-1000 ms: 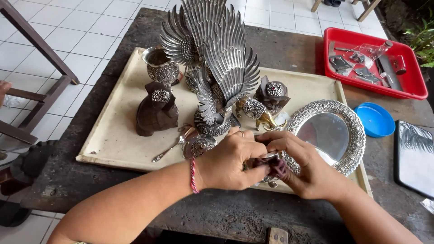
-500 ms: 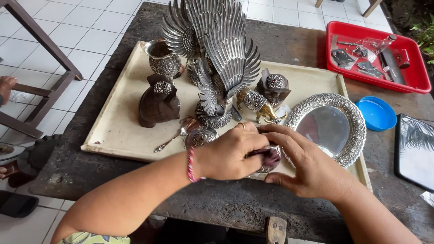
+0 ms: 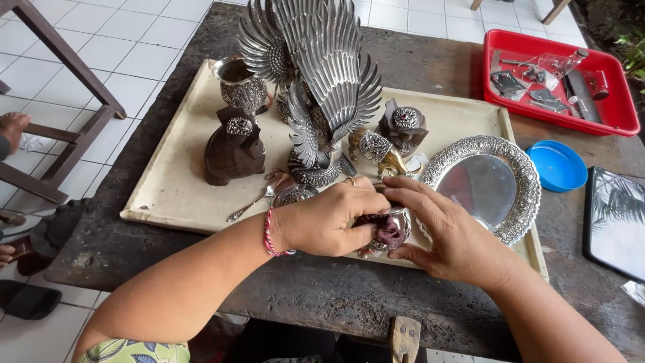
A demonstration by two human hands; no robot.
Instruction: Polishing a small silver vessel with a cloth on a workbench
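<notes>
Both your hands close around a small rounded silver-and-purple ornament (image 3: 388, 228) at the near edge of the cream tray (image 3: 168, 195).

Your left hand (image 3: 329, 218) curls over its top while your right hand (image 3: 447, 235) cups it from the side and beneath, fingers narrowed on it. Keep it low over the tray, and keep your knuckles away from the tall silver winged bird statue (image 3: 322, 87) and the embossed round silver plate (image 3: 490, 185) just beside you.
</notes>
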